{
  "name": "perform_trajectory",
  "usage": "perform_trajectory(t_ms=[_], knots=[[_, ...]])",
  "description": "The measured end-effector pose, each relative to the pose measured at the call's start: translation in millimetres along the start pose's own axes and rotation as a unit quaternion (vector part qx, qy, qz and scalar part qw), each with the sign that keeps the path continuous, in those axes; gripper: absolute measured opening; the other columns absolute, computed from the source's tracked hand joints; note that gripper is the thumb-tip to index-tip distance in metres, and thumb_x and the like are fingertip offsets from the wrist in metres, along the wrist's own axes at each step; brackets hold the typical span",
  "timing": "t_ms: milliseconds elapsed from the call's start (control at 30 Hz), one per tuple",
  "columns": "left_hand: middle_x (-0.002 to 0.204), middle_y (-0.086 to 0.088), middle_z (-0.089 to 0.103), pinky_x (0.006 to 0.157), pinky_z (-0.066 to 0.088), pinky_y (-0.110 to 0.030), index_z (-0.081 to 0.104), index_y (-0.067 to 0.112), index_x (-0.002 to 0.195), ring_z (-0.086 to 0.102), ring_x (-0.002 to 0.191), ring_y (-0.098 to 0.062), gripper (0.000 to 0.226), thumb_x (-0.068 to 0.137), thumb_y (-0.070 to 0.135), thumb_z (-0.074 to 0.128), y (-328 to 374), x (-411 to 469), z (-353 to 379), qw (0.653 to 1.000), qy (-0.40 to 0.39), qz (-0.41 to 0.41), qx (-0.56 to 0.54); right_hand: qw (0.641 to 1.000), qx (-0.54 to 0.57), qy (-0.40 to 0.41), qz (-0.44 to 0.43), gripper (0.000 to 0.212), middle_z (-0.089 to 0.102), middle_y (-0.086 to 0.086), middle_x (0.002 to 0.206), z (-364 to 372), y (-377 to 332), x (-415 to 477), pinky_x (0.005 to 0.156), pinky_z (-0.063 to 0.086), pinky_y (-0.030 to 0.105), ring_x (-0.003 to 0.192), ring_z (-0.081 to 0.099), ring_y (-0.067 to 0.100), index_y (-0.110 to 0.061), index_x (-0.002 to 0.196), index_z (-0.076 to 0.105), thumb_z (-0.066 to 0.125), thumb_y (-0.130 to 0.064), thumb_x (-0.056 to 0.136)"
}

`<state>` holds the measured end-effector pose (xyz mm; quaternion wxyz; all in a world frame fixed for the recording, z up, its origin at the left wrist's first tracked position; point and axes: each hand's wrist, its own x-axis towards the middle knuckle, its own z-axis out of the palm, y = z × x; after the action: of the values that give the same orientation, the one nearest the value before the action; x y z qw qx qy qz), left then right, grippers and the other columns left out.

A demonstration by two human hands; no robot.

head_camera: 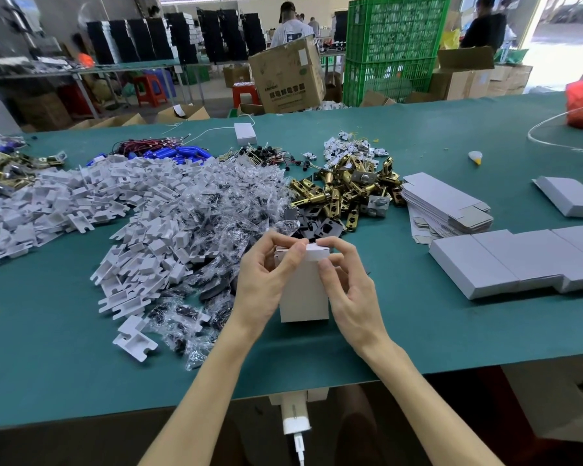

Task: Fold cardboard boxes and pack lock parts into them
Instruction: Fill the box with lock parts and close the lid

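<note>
Small white cardboard box (303, 297) stands on end on the green table (418, 331), just beside the pile of small clear bags (216, 210). The left hand (266, 277) and right hand (347, 284) both pinch its top flap (313, 253) between thumb and fingertips. Risk judged: uneven pressure from the two pinches could crease the flap or drive the tuck outside the wall, leaving that end unlocked. Contents are not visible, so a box closed short of parts cannot be excluded.
</note>
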<state>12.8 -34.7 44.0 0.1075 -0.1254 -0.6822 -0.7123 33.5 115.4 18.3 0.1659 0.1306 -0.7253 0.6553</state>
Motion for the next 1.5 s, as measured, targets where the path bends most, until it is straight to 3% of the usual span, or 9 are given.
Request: perform_trajectory(t_ms=[133,333,567,667,733,867,1067,1300,1500], knots=[[0.102,-0.012,0.076,0.061,0.057,-0.024,0.068,0.006,0.104,0.069,0.08,-0.012,0.013,0.099,0.018,0.068,-0.9,-2.1,-2.7,1.0,-0.007,0.005,-0.011,1.0,-0.014,0.014,-0.009,0.019,0.066,-0.006,0.107,-0.4,-6.0,3.0,0.064,0.062,0.047,0.091,0.07,0.022,-0.03,0.121,0.058,0.053,-0.038,0.104],[0.09,-0.005,0.075,0.059,0.055,-0.026,0.07,0.014,0.099,0.067,0.076,-0.013,0.019,0.095,0.033,0.069,0.5,-4.3,1.0,1.0,0.009,0.014,-0.011,0.997,-0.031,0.043,-0.048,0.008,0.071,-0.009,0.106,-1.1,-19.3,12.7,0.08,0.055,0.029,0.102,0.068,0.016,-0.021,0.107,0.067,0.06,-0.02,0.103],[0.09,-0.004,0.073,0.066,0.052,-0.031,0.072,0.034,0.093,0.063,0.08,-0.016,0.006,0.098,0.034,0.068,0.8,-6.9,2.5,0.999,0.01,0.032,-0.008,0.997,-0.039,0.047,-0.055,0.013,0.072,-0.008,0.108,0.3,-20.8,11.3,0.084,0.057,0.038,0.103,0.069,0.018,-0.024,0.107,0.071,0.064,-0.015,0.101],[0.09,-0.004,0.072,0.067,0.049,-0.042,0.071,0.036,0.09,0.062,0.082,-0.022,0.007,0.096,0.036,0.068,1.5,-8.6,1.9,1.0,0.006,0.021,-0.017,0.997,-0.024,0.043,-0.057,0.015,0.072,-0.006,0.107,-0.6,-20.6,10.0,0.085,0.057,0.042,0.104,0.068,0.02,-0.024,0.106,0.072,0.064,-0.013,0.101],[0.091,-0.006,0.071,0.068,0.048,-0.044,0.071,0.035,0.09,0.061,0.083,-0.023,0.007,0.096,0.037,0.067,2.0,-10.2,2.2,1.0,0.003,0.019,-0.02,0.997,-0.018,0.034,-0.067,0.016,0.072,-0.006,0.107,-2.4,-20.1,9.4,0.086,0.057,0.044,0.106,0.068,0.022,-0.024,0.107,0.073,0.064,-0.012,0.101],[0.092,0.001,0.074,0.066,0.052,-0.027,0.071,0.029,0.092,0.064,0.083,-0.015,0.008,0.097,0.031,0.065,1.8,-12.5,2.8,0.999,-0.003,0.005,-0.046,0.996,-0.019,0.013,-0.088,0.016,0.072,-0.006,0.113,-7.7,-16.9,8.3,0.088,0.057,0.043,0.114,0.066,0.023,-0.021,0.111,0.073,0.061,-0.016,0.103],[0.099,-0.003,0.075,0.064,0.059,-0.034,0.068,0.022,0.098,0.069,0.084,-0.018,0.014,0.102,0.034,0.062,-3.7,-12.9,6.5,0.997,0.0,-0.018,-0.082,0.994,-0.027,-0.017,-0.103,0.02,0.067,-0.009,0.127,-11.5,-7.0,5.6,0.091,0.056,0.031,0.128,0.06,0.018,-0.017,0.117,0.07,0.065,-0.011,0.098],[0.123,-0.007,0.073,0.077,0.061,-0.034,0.071,0.022,0.104,0.07,0.101,-0.018,0.021,0.096,0.041,0.066,-7.9,-13.8,3.2,0.989,-0.023,-0.013,-0.146,0.995,-0.015,-0.01,-0.096,0.021,0.065,-0.012,0.131,-6.8,-2.2,5.3,0.091,0.053,0.025,0.127,0.059,0.02,-0.023,0.119,0.068,0.063,-0.014,0.101],[0.118,-0.008,0.075,0.073,0.059,-0.032,0.073,0.023,0.099,0.07,0.097,-0.017,0.024,0.094,0.045,0.066,-8.3,-14.5,3.5,0.992,-0.011,-0.009,-0.124,0.996,-0.019,0.007,-0.088,0.018,0.065,-0.01,0.13,-2.9,-0.5,4.0,0.093,0.055,0.037,0.122,0.063,0.02,-0.023,0.117,0.068,0.062,-0.015,0.102]])
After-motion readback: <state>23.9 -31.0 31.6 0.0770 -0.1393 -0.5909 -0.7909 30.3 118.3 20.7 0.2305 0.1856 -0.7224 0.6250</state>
